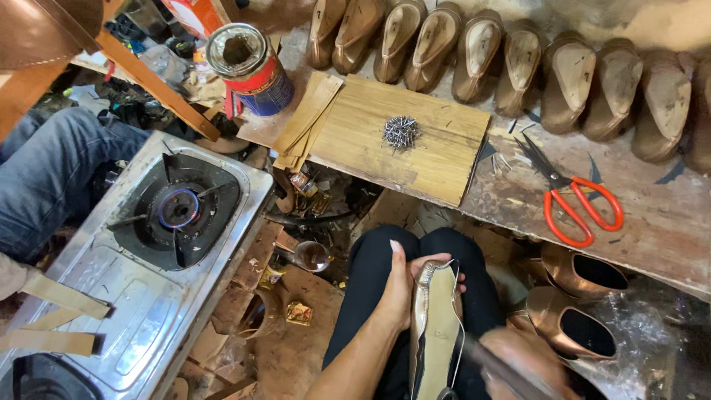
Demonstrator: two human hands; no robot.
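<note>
- The left hand's grip is clamping the upturned shoe at lower centre; the blurred right hand's grip is closing on a dark tool.
- The tabletop is carrying a wooden board.
- Red-handled scissors are lying at right.
- Nails are sitting heaped.

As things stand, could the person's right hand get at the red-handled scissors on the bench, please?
Probably yes, once freed. The scissors lie in the open on the bench, just above the right hand, with nothing over them. That hand looks blurred and seems busy with a tool against the shoe that the left hand holds.
</note>
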